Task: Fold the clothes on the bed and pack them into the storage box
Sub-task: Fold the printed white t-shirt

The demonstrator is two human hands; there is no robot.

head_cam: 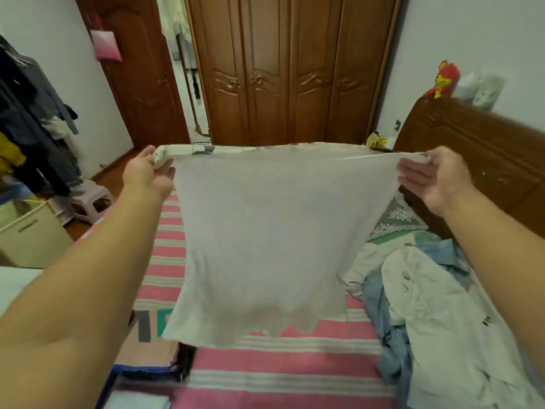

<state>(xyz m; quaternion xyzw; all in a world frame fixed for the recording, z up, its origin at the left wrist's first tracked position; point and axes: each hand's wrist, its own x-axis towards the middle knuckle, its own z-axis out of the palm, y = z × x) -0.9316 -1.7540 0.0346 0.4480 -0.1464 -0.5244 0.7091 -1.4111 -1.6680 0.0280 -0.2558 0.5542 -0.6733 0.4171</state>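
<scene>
Head view shows a thin white garment [259, 231] stretched in the air above the striped bed [265, 376], so folding has only begun; next it likely needs laying flat and doubling over. Each top corner is pinched: the left hand [149, 172] grips one corner, the right hand [427, 178] the other with fingers fairly straight. A heap of unfolded clothes [436, 314] lies on the bed at right.

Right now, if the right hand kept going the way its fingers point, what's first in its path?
The right hand points left along the held white garment, so it would meet that stretched cloth first, then the left hand at the opposite corner. Depth is unclear.
</scene>
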